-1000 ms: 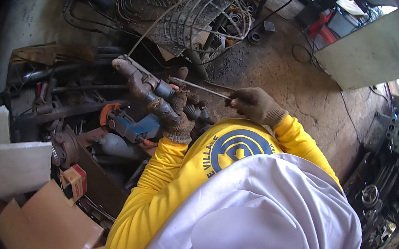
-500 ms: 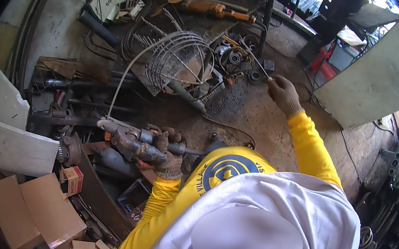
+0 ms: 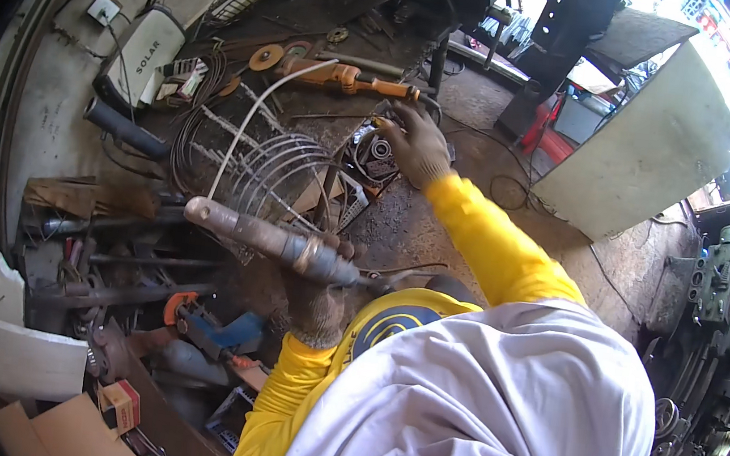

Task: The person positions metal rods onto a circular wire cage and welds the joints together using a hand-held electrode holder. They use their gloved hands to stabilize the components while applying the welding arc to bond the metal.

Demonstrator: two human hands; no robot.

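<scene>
The left hand is clenched around a grey welding torch, its handle pointing toward ten o'clock, kept off the clutter. At one o'clock, the right hand reaches onto the bench, fingers curled over small metal parts; whether it grips any, I cannot tell.

A dirty, dark workbench stretches across the upper left. Near its right edge lies an orange angle grinder. Toward the middle sit a curved wire grille and coiled cable. Metal bars crowd its left edge.
</scene>
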